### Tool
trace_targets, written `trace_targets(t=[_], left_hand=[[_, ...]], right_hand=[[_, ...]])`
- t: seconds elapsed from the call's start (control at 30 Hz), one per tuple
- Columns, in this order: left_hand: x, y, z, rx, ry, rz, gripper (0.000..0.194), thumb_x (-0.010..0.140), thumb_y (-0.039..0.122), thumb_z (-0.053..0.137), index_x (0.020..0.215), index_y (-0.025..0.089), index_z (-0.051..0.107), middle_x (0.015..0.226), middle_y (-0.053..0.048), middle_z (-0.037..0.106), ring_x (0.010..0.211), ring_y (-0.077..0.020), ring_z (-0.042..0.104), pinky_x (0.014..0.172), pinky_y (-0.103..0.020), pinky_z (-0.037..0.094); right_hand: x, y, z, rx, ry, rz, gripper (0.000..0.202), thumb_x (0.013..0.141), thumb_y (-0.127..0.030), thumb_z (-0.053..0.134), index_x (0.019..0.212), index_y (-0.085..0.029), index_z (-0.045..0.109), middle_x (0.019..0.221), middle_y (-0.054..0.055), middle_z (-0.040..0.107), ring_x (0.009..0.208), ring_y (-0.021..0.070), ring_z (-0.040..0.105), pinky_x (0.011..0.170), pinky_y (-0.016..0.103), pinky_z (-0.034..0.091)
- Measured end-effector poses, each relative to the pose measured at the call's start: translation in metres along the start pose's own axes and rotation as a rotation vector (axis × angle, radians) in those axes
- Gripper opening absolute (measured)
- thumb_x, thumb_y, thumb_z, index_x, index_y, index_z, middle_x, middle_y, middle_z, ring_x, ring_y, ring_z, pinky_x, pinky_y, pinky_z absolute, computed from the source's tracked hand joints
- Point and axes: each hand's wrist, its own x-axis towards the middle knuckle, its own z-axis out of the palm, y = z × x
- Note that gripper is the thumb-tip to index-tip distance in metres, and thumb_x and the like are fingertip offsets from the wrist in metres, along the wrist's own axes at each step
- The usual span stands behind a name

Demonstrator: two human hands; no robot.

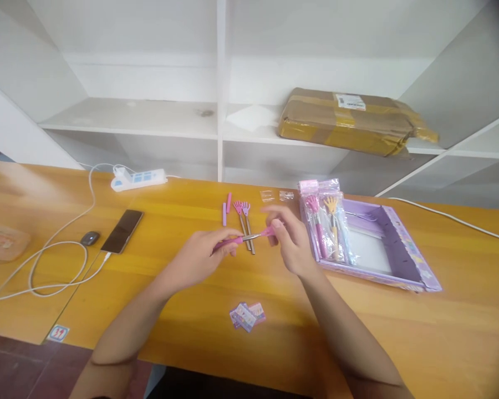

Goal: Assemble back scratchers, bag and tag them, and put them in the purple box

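Note:
Between my hands, over the middle of the table, is a pink back scratcher with a metal shaft. My left hand is closed round its pink handle. The thumb and fingers of my right hand pinch its pink hand-shaped head, which they partly cover. Just behind lie two scratcher heads on metal rods, one pink and one purple. Beside them are two loose handle tubes, one pink and one purple. Several small printed cards lie in a pile nearer me.
At right, a purple display box holds several bagged back scratchers. Clear plastic scraps lie behind. On the left are a phone, cable, mouse and power strip. A taped carton sits on the shelf.

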Motion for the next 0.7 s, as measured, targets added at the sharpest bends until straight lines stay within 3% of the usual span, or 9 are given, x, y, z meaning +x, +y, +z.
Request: trace_targets(t=[0.07, 0.13, 0.23, 0.3, 0.4, 0.53, 0.7], left_hand=[[0.002, -0.001, -0.005, 0.016, -0.004, -0.009, 0.033, 0.112, 0.043, 0.047, 0.117, 0.027, 0.076, 0.095, 0.001, 0.08, 0.08, -0.0154, 0.072, 0.076, -0.027, 0.052], [0.002, -0.002, -0.01, 0.036, -0.016, -0.015, 0.038, 0.113, 0.047, 0.045, 0.114, 0.026, 0.076, 0.094, 0.0, 0.079, 0.08, -0.0157, 0.071, 0.075, -0.027, 0.05], [-0.001, -0.005, -0.015, 0.082, -0.098, -0.024, 0.041, 0.112, 0.052, 0.043, 0.11, 0.025, 0.074, 0.088, 0.0, 0.077, 0.077, -0.0164, 0.069, 0.072, -0.027, 0.048], [-0.005, -0.009, -0.011, 0.139, -0.18, -0.016, 0.044, 0.112, 0.054, 0.042, 0.1, 0.024, 0.072, 0.079, 0.0, 0.073, 0.07, -0.0168, 0.067, 0.067, -0.027, 0.045], [-0.011, -0.014, 0.007, 0.289, -0.253, 0.035, 0.048, 0.113, 0.052, 0.038, 0.09, 0.022, 0.067, 0.074, -0.002, 0.068, 0.063, -0.0185, 0.063, 0.061, -0.03, 0.041], [-0.022, -0.015, 0.048, 0.503, -0.276, 0.11, 0.038, 0.114, 0.035, 0.034, 0.098, 0.019, 0.065, 0.087, -0.008, 0.072, 0.072, -0.0226, 0.069, 0.063, -0.032, 0.044], [-0.031, -0.014, 0.092, 0.678, -0.257, 0.055, 0.016, 0.106, 0.026, 0.052, 0.103, 0.016, 0.065, 0.099, -0.011, 0.075, 0.087, -0.0261, 0.074, 0.072, -0.034, 0.055]], right_hand=[[0.004, 0.001, -0.011, -0.102, -0.092, -0.093, 0.048, 0.109, -0.044, 0.059, 0.154, -0.031, 0.05, 0.111, 0.006, 0.066, 0.087, 0.0201, 0.068, 0.08, 0.036, 0.057], [0.005, 0.002, -0.018, -0.264, -0.132, -0.21, 0.051, 0.105, -0.04, 0.066, 0.154, -0.03, 0.051, 0.125, 0.011, 0.065, 0.109, 0.0263, 0.067, 0.097, 0.044, 0.056], [-0.005, 0.006, -0.022, -0.457, -0.185, -0.347, 0.023, 0.109, -0.035, 0.059, 0.128, -0.027, 0.07, 0.119, 0.012, 0.067, 0.107, 0.0266, 0.068, 0.092, 0.042, 0.057], [-0.017, 0.01, -0.022, -0.545, -0.244, -0.395, 0.022, 0.111, -0.035, 0.055, 0.121, -0.025, 0.072, 0.113, 0.012, 0.069, 0.096, 0.0242, 0.07, 0.082, 0.038, 0.058], [-0.042, 0.018, -0.023, -0.681, -0.321, -0.416, 0.024, 0.112, -0.037, 0.053, 0.122, -0.023, 0.069, 0.11, 0.011, 0.073, 0.088, 0.0223, 0.072, 0.073, 0.034, 0.056], [-0.077, 0.027, -0.023, -0.777, -0.42, -0.414, 0.027, 0.116, -0.033, 0.044, 0.113, -0.02, 0.067, 0.095, 0.006, 0.073, 0.072, 0.0183, 0.07, 0.064, 0.03, 0.052], [-0.111, 0.027, -0.018, -0.759, -0.508, -0.283, 0.028, 0.117, -0.028, 0.038, 0.115, -0.019, 0.065, 0.099, 0.007, 0.069, 0.074, 0.0165, 0.068, 0.066, 0.029, 0.053]])
